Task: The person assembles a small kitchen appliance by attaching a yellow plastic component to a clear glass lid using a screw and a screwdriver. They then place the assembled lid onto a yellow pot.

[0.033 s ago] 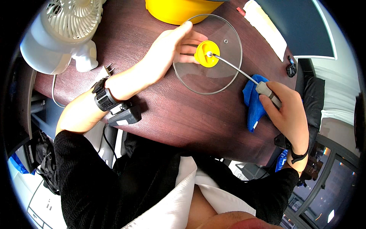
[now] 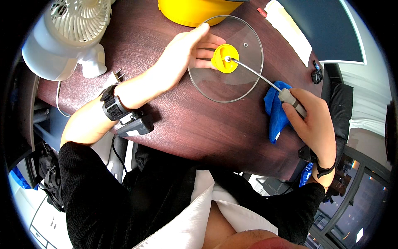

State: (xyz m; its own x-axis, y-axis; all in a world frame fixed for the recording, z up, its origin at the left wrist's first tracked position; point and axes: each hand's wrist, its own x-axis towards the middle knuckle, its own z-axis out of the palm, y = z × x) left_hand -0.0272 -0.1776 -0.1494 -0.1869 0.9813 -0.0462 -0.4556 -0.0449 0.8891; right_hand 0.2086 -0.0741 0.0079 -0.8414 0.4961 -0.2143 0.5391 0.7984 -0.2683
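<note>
The left hand (image 2: 186, 50), fingers spread, adjoins the yellow knob (image 2: 222, 57) of the glass lid (image 2: 227, 86), far centre. The right hand (image 2: 314, 118), nearer, grips a screwdriver (image 2: 287, 96) angled to the knob; screw-turning seems in hand, next calling for a seated tip.

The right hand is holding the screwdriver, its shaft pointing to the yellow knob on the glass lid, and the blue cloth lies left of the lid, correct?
Not quite: the head view shows the blue cloth to the right of the glass lid. The right hand does hold the screwdriver, shaft pointing to the yellow knob.
</note>
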